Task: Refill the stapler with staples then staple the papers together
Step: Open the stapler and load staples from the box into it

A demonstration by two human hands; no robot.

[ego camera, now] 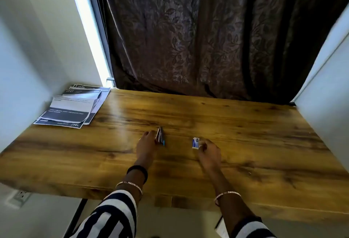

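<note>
i see both hands over a wooden desk [236, 124], each one busy with a small thing. my left hand [146, 143] is at the stapler [160, 136], which stands near the middle of the desk with its top opened, so the two metal arms make a narrow v shape that points away from me. the fingers of this hand lie against the left side of the stapler and seem curled on it, but if they really clamp it i cannot tell, it is too small. my right hand [208, 151] is a little to the right, well apart from the stapler, and its fingertips are pinched on a small white and blue box [195, 142], which i take for the staples; the box is just at the desk surface, i cannot say if it touches. the papers [71, 107] lie in a loose pile at the far left corner of the desk, well apart from both hands, with dark printed bands on them. behind the desk hangs a dark curtain [207, 39] with a leaf pattern, and both sleeves [113, 217] are striped dark and white.
</note>
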